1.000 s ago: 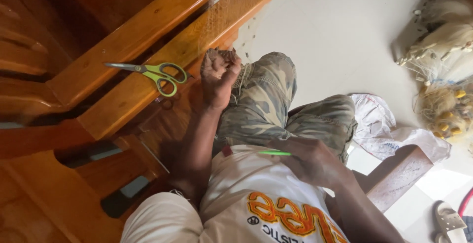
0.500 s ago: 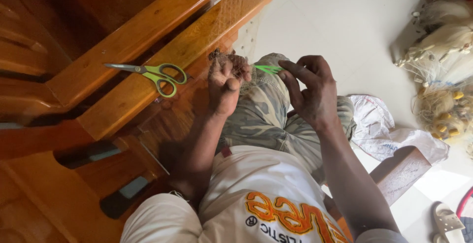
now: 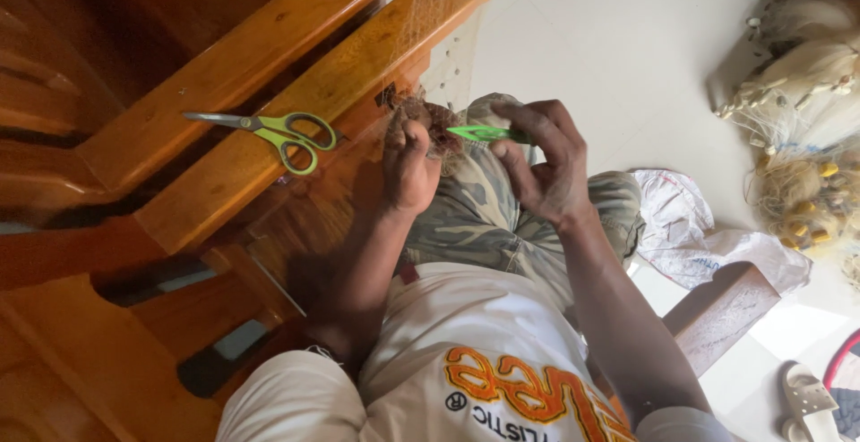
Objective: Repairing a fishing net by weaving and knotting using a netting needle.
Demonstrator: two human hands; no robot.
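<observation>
My left hand point(image 3: 410, 166) pinches a bunched brown knot of fine fishing net point(image 3: 436, 124) beside the wooden rail point(image 3: 296, 111). Close to the right of it, my right hand point(image 3: 544, 166) grips a slim green netting needle point(image 3: 484, 133), whose tip points left at the bunch. The sheer net point(image 3: 452, 57) hangs from the rail's end over my camouflage-trousered knees point(image 3: 484, 214). Green-handled scissors point(image 3: 273, 130) lie shut on the rail, left of my left hand.
Wooden furniture point(image 3: 107, 66) fills the left side. On the pale tiled floor to the right are a crumpled white bag point(image 3: 694, 236), a heap of net with yellow floats point(image 3: 802, 182), a wooden arm end point(image 3: 721, 317) and a sandal point(image 3: 806, 402).
My right hand has come up from my lap with the green needle to the net bunch. My left hand stays at the bunch by the rail.
</observation>
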